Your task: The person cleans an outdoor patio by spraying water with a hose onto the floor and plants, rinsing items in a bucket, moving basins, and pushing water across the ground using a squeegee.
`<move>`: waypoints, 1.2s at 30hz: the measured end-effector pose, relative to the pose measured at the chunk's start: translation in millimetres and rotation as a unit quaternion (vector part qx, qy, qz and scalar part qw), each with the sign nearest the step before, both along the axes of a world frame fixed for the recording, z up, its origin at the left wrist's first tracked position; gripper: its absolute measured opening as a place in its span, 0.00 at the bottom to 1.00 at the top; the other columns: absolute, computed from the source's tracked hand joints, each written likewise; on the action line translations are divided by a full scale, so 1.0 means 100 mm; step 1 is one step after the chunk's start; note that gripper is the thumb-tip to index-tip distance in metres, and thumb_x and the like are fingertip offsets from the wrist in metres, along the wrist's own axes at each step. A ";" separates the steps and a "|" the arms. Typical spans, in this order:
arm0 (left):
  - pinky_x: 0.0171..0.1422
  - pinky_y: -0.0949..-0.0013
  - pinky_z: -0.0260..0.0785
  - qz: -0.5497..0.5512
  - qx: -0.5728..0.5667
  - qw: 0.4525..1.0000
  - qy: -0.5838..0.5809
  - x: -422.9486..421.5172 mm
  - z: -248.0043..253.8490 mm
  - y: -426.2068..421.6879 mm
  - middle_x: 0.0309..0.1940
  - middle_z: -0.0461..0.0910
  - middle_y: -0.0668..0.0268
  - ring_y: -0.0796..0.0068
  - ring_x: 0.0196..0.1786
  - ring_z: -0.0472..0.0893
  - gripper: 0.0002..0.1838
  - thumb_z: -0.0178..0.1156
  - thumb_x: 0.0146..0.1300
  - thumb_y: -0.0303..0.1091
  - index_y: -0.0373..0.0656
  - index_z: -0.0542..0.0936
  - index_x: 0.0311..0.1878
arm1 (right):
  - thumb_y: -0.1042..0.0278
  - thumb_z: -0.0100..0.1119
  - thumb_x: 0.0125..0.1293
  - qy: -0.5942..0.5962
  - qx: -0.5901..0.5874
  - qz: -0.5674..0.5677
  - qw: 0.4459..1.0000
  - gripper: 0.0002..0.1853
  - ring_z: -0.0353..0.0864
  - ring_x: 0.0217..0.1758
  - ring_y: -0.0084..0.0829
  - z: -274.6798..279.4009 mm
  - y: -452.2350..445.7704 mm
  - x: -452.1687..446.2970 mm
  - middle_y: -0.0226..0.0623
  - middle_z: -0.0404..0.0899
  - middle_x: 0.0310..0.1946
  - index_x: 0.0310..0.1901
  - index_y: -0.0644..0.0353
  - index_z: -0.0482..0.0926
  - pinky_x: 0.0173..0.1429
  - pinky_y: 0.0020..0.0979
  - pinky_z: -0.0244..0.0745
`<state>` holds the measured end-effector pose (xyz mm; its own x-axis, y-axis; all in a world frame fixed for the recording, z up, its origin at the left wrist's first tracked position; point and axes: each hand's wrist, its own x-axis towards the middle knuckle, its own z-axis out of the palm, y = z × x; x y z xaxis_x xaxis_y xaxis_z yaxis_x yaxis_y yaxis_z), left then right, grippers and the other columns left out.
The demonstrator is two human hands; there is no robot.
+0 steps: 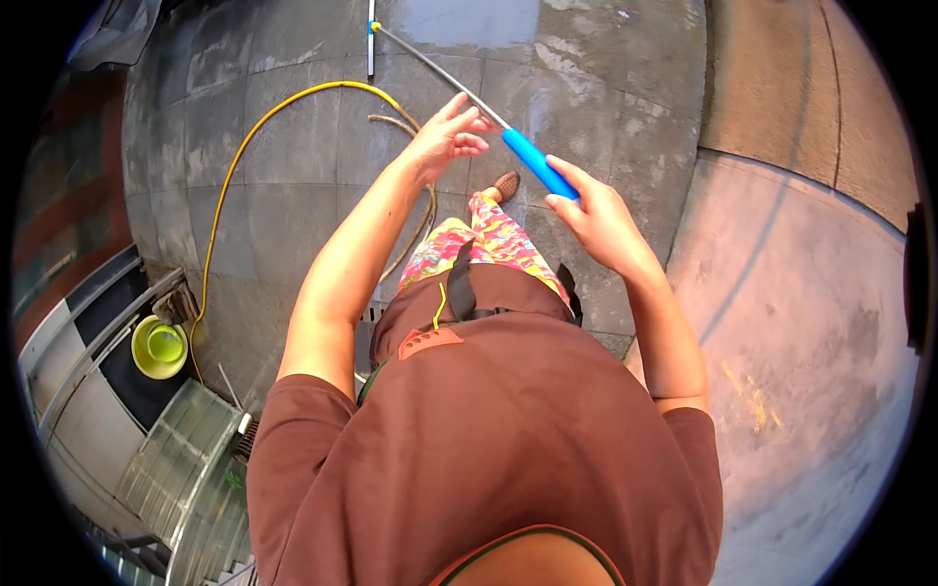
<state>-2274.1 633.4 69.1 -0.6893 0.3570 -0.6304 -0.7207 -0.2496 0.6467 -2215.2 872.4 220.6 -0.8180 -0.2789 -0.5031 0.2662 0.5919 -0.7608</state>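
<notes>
A long-handled floor squeegee slants across the upper middle of the head view, with a metal pole (430, 63) and a blue grip (535, 159). Its narrow head (371, 54), joined by a yellow and blue connector, lies on the paving at the top. My right hand (594, 210) is closed around the lower end of the blue grip. Beside the pole, my left hand (445, 145) has its fingers spread, with the index fingertip close to the metal; whether it touches I cannot tell.
A yellow hose (256, 127) curves over the grey paving (283, 210), with a paler hose (430, 210) near my legs. Lime-green basins (156, 347) stand at left, by a railing and translucent panels (181, 449). A concrete ledge (762, 293) runs along the right.
</notes>
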 end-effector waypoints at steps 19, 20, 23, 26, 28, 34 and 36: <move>0.59 0.62 0.61 0.393 -0.211 0.841 -0.305 2.44 -4.03 -1.48 0.53 0.75 0.62 0.66 0.56 0.72 0.23 0.51 0.64 0.47 0.44 0.70 0.58 | 0.59 0.58 0.58 -0.102 0.343 0.049 0.932 0.16 0.78 0.32 0.52 -3.27 0.98 1.33 0.51 0.77 0.26 0.43 0.60 0.73 0.36 0.45 0.70; 0.61 0.62 0.61 0.409 -0.209 0.840 -0.289 2.38 -4.32 -1.46 0.55 0.74 0.61 0.66 0.58 0.70 0.24 0.51 0.64 0.47 0.44 0.69 0.59 | 0.61 0.58 0.58 -0.115 0.333 0.039 0.935 0.15 0.77 0.29 0.48 -3.46 1.10 1.37 0.49 0.76 0.23 0.42 0.61 0.72 0.34 0.42 0.69; 0.65 0.60 0.56 0.461 -0.195 0.829 -0.249 2.08 -5.16 -1.42 0.60 0.69 0.59 0.64 0.63 0.66 0.27 0.52 0.64 0.47 0.42 0.65 0.62 | 0.67 0.57 0.58 -0.158 0.289 -0.008 0.944 0.11 0.72 0.22 0.36 -3.91 1.33 1.40 0.42 0.71 0.19 0.40 0.62 0.71 0.29 0.36 0.67; 0.70 0.56 0.48 0.521 -0.184 0.801 -0.229 1.69 -5.77 -1.45 0.66 0.60 0.57 0.60 0.68 0.58 0.32 0.52 0.65 0.44 0.40 0.57 0.67 | 0.70 0.56 0.60 -0.177 0.271 -0.035 0.945 0.09 0.66 0.20 0.26 -4.23 1.52 1.41 0.36 0.67 0.17 0.39 0.62 0.70 0.26 0.31 0.63; 0.70 0.57 0.48 0.534 -0.253 0.779 -0.209 1.50 -6.40 -1.50 0.67 0.55 0.54 0.59 0.69 0.57 0.34 0.53 0.64 0.42 0.38 0.54 0.68 | 0.70 0.56 0.60 -0.180 0.269 -0.041 0.945 0.08 0.63 0.20 0.22 -4.55 1.60 1.32 0.33 0.66 0.17 0.38 0.63 0.69 0.25 0.29 0.61; 0.70 0.61 0.50 0.586 -0.308 0.689 -0.296 1.16 -6.60 -1.39 0.68 0.51 0.49 0.58 0.70 0.55 0.40 0.61 0.57 0.35 0.32 0.51 0.67 | 0.70 0.55 0.61 -0.208 0.261 -0.045 0.941 0.08 0.63 0.21 0.20 -4.81 1.48 1.06 0.32 0.66 0.18 0.37 0.63 0.68 0.25 0.27 0.61; 0.69 0.61 0.52 0.585 -0.263 0.709 -0.293 1.29 -6.73 -1.51 0.68 0.51 0.49 0.58 0.69 0.56 0.42 0.64 0.54 0.33 0.31 0.52 0.67 | 0.70 0.55 0.62 -0.209 0.263 -0.044 0.941 0.08 0.64 0.21 0.20 -4.86 1.42 1.00 0.32 0.67 0.18 0.36 0.63 0.67 0.26 0.27 0.61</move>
